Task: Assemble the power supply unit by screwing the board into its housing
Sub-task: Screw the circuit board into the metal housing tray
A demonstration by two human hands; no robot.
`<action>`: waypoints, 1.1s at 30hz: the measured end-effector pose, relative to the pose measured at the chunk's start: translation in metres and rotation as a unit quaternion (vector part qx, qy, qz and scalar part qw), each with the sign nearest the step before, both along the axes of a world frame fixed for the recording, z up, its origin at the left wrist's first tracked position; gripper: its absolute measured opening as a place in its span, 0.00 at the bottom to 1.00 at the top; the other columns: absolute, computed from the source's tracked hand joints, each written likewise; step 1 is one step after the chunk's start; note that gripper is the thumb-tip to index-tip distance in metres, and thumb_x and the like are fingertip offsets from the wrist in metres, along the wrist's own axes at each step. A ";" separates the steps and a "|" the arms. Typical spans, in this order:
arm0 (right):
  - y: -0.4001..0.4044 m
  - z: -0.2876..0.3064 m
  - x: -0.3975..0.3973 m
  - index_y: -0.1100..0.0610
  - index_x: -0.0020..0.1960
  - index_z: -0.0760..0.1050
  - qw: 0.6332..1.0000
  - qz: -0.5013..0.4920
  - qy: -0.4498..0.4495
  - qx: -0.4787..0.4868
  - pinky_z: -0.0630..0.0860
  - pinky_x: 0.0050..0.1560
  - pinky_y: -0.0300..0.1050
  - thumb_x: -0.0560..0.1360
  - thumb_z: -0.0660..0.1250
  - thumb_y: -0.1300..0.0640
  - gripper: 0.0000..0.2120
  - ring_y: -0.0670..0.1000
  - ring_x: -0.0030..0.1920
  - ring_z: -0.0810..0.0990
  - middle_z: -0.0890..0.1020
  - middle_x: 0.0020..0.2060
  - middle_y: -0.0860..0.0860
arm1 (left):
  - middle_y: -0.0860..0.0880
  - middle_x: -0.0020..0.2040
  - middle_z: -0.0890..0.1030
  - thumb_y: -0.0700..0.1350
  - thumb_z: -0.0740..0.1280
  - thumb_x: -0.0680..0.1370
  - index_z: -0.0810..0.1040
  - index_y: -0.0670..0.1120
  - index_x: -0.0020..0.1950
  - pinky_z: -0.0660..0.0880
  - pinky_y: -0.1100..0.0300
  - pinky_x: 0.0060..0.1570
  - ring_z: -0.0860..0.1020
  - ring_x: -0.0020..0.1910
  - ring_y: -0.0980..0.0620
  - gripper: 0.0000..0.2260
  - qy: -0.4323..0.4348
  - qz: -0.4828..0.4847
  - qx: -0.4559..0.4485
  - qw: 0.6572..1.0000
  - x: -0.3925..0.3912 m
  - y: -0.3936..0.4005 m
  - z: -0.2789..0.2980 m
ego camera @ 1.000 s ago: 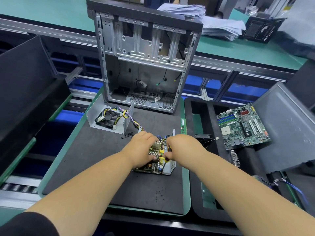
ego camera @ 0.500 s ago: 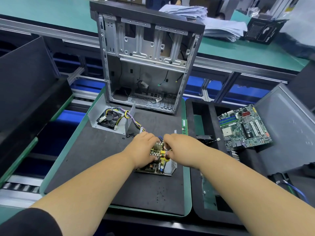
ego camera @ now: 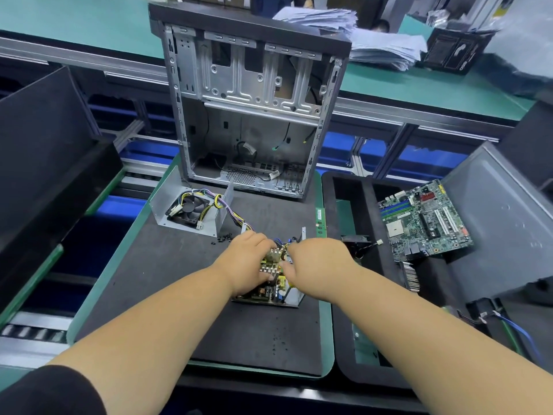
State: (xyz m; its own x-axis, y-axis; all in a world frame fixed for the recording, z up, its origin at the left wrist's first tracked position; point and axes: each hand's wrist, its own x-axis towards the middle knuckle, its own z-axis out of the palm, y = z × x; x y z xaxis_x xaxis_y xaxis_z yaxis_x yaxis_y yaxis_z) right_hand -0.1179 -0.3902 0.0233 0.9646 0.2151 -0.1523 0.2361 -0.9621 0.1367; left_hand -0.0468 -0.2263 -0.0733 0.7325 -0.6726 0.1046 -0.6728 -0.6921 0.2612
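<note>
Open computer case (ego camera: 251, 115), motherboard (ego camera: 425, 220), perhaps papers (ego camera: 374, 37).

Green-topped table (ego camera: 89, 28) beyond a metal rail (ego camera: 404, 112); paper stacks (ego camera: 386, 49) on it; lighting even.

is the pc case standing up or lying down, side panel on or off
Standing upright, side panel off: the computer case rests on the black mat, bare interior facing the camera.

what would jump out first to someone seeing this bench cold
Two hands, left hand and right hand, meet over a power supply board in its metal housing at the centre of the dark mat. Behind stands an open computer case; a green motherboard lies to the right.
</note>
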 end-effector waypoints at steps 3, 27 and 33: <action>-0.003 0.009 0.000 0.53 0.49 0.61 0.996 -0.008 0.054 0.070 0.67 0.36 0.47 0.76 0.61 0.52 0.08 0.55 0.40 0.71 0.73 0.42 0.51 | 0.52 0.65 0.72 0.58 0.72 0.72 0.69 0.49 0.71 0.60 0.59 0.69 0.66 0.66 0.50 0.31 0.000 0.002 0.002 1.000 0.000 0.000 0.001; -0.004 0.015 0.014 0.56 0.48 0.71 0.995 -0.043 0.086 -0.022 0.67 0.33 0.45 0.79 0.62 0.47 0.11 0.55 0.40 0.73 0.70 0.35 0.50 | 0.52 0.65 0.72 0.59 0.73 0.71 0.69 0.50 0.71 0.60 0.59 0.69 0.66 0.66 0.50 0.31 0.004 0.007 0.001 1.000 0.000 0.000 0.000; -0.001 -0.001 0.006 0.54 0.31 0.62 0.994 -0.089 -0.004 -0.058 0.68 0.33 0.41 0.82 0.52 0.45 0.23 0.52 0.30 0.67 0.67 0.29 0.49 | 0.52 0.65 0.73 0.59 0.73 0.71 0.69 0.50 0.71 0.60 0.59 0.68 0.66 0.66 0.50 0.31 0.002 0.006 0.000 1.000 0.000 0.000 0.000</action>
State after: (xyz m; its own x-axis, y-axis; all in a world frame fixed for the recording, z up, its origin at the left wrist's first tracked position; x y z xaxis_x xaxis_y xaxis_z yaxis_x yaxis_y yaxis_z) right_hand -0.1119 -0.3916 0.0224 0.9871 0.0230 -0.1582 0.0625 -0.9664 0.2495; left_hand -0.0469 -0.2263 -0.0732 0.7412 -0.6635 0.1018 -0.6631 -0.7001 0.2649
